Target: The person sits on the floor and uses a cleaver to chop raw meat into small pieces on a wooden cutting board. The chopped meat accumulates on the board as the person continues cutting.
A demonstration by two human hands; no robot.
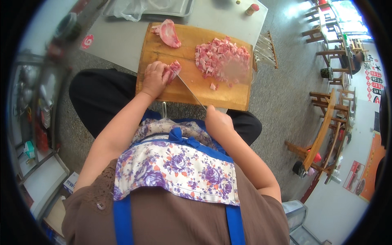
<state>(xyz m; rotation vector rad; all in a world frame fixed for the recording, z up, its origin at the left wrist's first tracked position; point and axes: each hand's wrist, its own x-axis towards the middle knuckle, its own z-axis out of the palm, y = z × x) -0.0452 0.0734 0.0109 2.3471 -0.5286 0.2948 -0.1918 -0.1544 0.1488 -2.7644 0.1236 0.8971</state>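
Observation:
My left hand point(155, 79) presses a small piece of raw meat point(175, 69) onto the wooden cutting board point(183, 92), its fingers curled over the near end. My right hand point(218, 120) grips the handle of a knife, largely hidden by the fist, at the board's front edge. The thin knife blade point(190, 89) runs up and left, and its tip end meets the meat beside my left fingertips. A larger slab of raw meat point(168, 33) lies at the board's far left. On the right side a heap of diced meat point(214, 56) is spread out, with a few loose bits nearer me.
Behind the board, a metal tray point(183, 9) with a clear plastic bag point(130, 9) rests on the grey table point(113, 39). A small red-capped jar point(252, 9) stands at the far right. Wooden benches point(321, 131) and a seated person point(355, 62) are off to the right.

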